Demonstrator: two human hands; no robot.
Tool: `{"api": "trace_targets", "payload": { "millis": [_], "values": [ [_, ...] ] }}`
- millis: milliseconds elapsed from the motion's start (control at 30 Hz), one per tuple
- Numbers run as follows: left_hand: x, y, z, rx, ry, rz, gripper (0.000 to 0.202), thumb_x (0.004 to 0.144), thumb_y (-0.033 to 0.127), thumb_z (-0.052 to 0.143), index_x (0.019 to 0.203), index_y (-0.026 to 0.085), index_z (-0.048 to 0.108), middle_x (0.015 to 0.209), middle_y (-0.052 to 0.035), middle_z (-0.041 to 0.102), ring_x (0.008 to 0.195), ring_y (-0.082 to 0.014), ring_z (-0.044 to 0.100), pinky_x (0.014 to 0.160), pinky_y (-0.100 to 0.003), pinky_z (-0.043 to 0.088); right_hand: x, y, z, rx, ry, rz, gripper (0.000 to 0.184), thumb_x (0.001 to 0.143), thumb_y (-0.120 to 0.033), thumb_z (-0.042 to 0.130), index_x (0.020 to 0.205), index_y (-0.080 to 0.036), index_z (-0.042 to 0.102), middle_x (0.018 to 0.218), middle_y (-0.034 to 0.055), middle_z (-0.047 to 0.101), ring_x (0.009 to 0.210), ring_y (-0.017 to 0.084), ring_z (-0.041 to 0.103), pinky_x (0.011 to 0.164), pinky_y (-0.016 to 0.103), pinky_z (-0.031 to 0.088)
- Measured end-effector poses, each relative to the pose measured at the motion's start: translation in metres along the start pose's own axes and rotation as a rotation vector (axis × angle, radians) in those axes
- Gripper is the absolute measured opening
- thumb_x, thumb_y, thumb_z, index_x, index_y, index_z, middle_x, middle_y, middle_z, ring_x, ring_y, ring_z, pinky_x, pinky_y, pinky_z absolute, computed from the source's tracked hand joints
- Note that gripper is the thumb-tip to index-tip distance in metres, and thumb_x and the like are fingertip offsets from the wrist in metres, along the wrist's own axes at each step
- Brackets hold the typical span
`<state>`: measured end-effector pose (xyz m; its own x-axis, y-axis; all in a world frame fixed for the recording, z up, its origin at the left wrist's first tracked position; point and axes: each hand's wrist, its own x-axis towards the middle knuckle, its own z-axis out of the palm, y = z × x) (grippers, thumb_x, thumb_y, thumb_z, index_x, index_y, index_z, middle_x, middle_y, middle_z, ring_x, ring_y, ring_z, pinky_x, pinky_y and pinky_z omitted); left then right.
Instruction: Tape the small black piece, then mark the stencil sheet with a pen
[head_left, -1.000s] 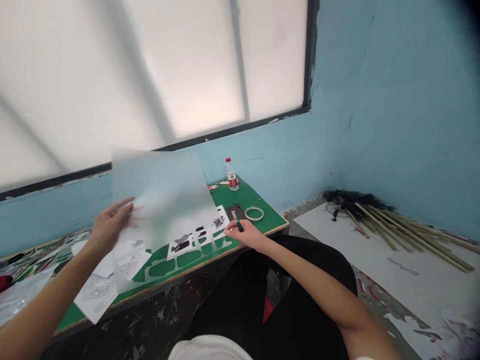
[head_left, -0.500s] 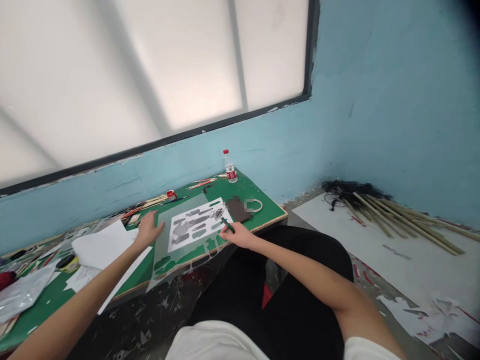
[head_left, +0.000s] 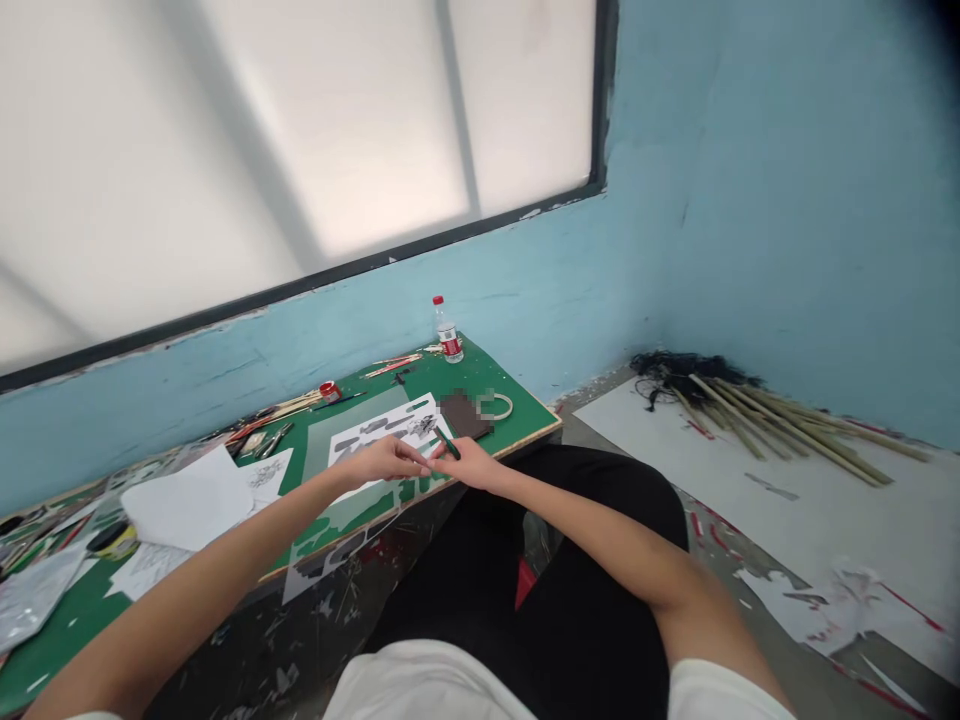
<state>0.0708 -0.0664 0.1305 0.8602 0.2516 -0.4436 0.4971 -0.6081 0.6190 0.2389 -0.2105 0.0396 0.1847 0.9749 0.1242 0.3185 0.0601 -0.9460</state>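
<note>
My right hand [head_left: 474, 468] is closed around a dark green pen-shaped tool [head_left: 448, 443], whose kind I cannot tell. The tool points up and to the left over a white sheet with cut-out shapes [head_left: 365, 432]. My left hand [head_left: 384, 460] hovers above the sheet's near edge, fingers bent together and fingertips close to those of my right hand. Whether something small sits between the fingertips is too small to tell. Beneath the white sheet lies a clear plastic film [head_left: 319, 450], its cut lower edge hanging over the front of the green table [head_left: 521, 400].
Right of the sheet are a dark brown flat object [head_left: 469, 415] and a pale ring [head_left: 504, 407]. A water bottle [head_left: 450, 340] and a red jar [head_left: 330, 391] stand behind. Loose papers [head_left: 187, 495] cover the left. Bamboo sticks [head_left: 795, 425] lie on the floor at right.
My left hand has moved right, from the film's left side to beside my right hand, and its spread fingers have drawn together. My right hand still holds the green tool. The view has shifted slightly.
</note>
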Motion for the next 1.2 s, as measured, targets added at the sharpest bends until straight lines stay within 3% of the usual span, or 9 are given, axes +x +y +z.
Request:
{"api": "trace_targets", "payload": {
  "millis": [333, 600, 1000, 1200],
  "values": [
    [0.007, -0.014, 0.015, -0.107, 0.075, -0.067, 0.032, 0.103, 0.045, 0.067, 0.115, 0.015, 0.069, 0.107, -0.0055, 0.071, 0.088, -0.0178, 0.07, 0.078, -0.035, 0.062, 0.007, 0.004, -0.002, 0.369, 0.066, 0.07, 0.032, 0.106, -0.043, 0.066, 0.121, -0.015, 0.067, 0.107, 0.005, 0.071, 0.084, 0.016, 0.07, 0.072, 0.031, 0.063],
    [0.007, -0.012, 0.018, -0.147, 0.118, -0.091, 0.034, 0.103, 0.047, 0.066, 0.117, 0.015, 0.068, 0.108, -0.0058, 0.071, 0.088, -0.0177, 0.07, 0.078, -0.035, 0.062, 0.016, 0.003, -0.016, 0.578, 0.208, -0.046, 0.033, 0.106, -0.045, 0.065, 0.121, -0.016, 0.067, 0.111, 0.0061, 0.071, 0.089, 0.018, 0.071, 0.079, 0.036, 0.063],
    [0.0, -0.007, 0.02, -0.127, 0.148, -0.114, 0.036, 0.104, 0.048, 0.065, 0.119, 0.016, 0.068, 0.111, -0.0065, 0.072, 0.092, -0.0192, 0.071, 0.081, -0.038, 0.062, 0.011, -0.006, -0.018, 0.531, 0.363, -0.177, 0.031, 0.104, -0.041, 0.068, 0.121, -0.016, 0.068, 0.117, 0.0073, 0.071, 0.099, 0.021, 0.071, 0.087, 0.04, 0.063],
    [0.002, -0.014, 0.021, -0.069, 0.143, -0.126, 0.034, 0.103, 0.047, 0.067, 0.115, 0.016, 0.069, 0.111, -0.006, 0.072, 0.093, -0.0198, 0.071, 0.082, -0.038, 0.062, 0.003, -0.016, -0.022, 0.43, 0.37, -0.199, 0.027, 0.103, -0.042, 0.069, 0.108, -0.015, 0.069, 0.099, 0.0023, 0.07, 0.081, 0.015, 0.068, 0.072, 0.03, 0.06]
  ]
}}
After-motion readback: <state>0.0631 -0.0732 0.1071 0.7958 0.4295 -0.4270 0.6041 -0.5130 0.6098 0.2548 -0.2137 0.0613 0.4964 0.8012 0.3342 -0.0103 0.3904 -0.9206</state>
